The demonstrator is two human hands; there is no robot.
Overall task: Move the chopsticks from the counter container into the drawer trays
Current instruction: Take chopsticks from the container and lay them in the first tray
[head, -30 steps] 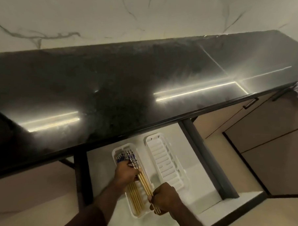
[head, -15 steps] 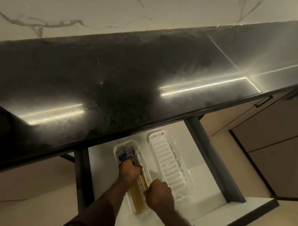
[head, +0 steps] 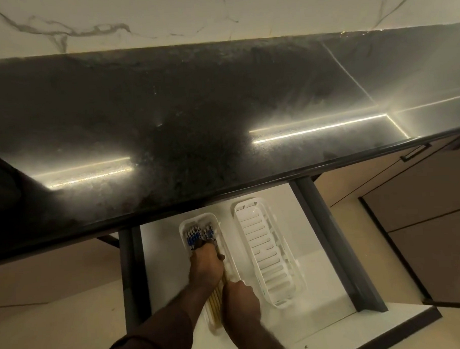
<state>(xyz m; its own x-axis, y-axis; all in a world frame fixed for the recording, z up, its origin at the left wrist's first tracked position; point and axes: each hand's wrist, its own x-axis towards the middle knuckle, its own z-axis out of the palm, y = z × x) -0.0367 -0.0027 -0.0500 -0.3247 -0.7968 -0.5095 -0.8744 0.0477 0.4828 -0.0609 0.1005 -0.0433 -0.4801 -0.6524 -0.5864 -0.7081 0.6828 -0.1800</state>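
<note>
An open white drawer (head: 321, 289) holds two white slatted trays side by side. The left tray (head: 183, 225) holds a bundle of wooden chopsticks (head: 214, 304) with blue-and-white patterned tops (head: 197, 235) pointing away from me. My left hand (head: 205, 267) lies flat over the middle of the bundle, pressing it into the tray. My right hand (head: 239, 303) grips the near ends of the chopsticks, fingers curled. The right tray (head: 269, 254) has nothing in it. No counter container is in view.
A long black stone counter (head: 221, 116) overhangs the drawer's back, with bright light strips reflected in it. Dark drawer rails (head: 329, 238) flank the drawer. Beige cabinet fronts with a dark handle (head: 415, 153) stand to the right. A marbled white wall rises behind.
Both hands have lowered the slanted chopsticks flat into the left tray, and the right hand has slid in against the tray's near end. The view has tilted down slightly.
</note>
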